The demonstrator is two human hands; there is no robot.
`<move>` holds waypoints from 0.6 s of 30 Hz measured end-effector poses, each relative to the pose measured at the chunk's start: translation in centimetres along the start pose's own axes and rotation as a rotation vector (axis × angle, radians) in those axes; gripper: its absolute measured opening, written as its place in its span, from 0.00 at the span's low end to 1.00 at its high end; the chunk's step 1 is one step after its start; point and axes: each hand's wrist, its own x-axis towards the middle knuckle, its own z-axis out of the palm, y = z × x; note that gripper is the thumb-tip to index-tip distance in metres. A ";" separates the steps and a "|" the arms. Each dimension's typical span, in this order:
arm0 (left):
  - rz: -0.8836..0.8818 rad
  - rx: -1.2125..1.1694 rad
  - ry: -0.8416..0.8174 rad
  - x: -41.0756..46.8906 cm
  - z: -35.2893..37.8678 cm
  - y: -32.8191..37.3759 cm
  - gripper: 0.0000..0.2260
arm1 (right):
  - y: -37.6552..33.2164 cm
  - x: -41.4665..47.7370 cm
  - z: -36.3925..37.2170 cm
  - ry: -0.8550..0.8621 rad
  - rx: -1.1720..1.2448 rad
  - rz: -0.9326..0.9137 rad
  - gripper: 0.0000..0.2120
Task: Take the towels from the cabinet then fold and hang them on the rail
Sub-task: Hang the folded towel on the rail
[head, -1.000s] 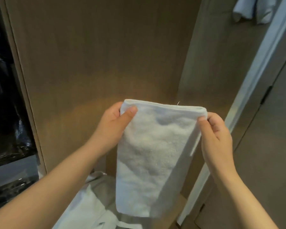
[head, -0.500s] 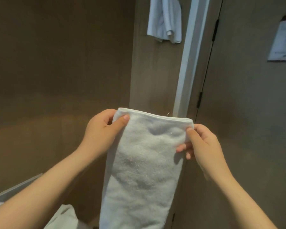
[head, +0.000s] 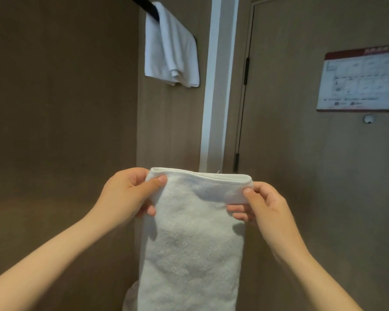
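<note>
Before the brown wood-grain cabinet wall (head: 61, 108), your left hand (head: 126, 194) and right hand (head: 270, 212) pinch the top corners of a folded white terry towel (head: 193, 239), hanging between them; another white towel (head: 173, 48) drapes the black rail (head: 144, 2) above

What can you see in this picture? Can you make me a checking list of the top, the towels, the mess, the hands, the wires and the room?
Surface: nothing seen; no tabletop or shelf in view.
Job's things: white towel, folded, hangs from both hands; second towel is draped over the rail above.
Clutter: pale cloth low behind the held towel; cannot tell what it is.
Grips: left hand pinches the towel's top left corner; right hand pinches its top right corner.
Cables: nothing seen.
Surroundings: brown wall panel, white frame strip, door with a printed chart on it.
</note>
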 end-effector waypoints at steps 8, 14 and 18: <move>-0.016 -0.161 -0.005 8.2 3.1 -0.6 0.14 | 2.3 10.4 -0.7 -0.027 -0.017 -0.086 0.07; -0.004 -0.232 0.052 13.1 4.2 -1.4 0.17 | 4.1 18.0 0.2 -0.067 0.054 -0.136 0.08; -0.004 -0.197 0.133 14.7 4.2 -1.5 0.14 | 5.5 22.4 2.0 -0.119 0.181 -0.156 0.06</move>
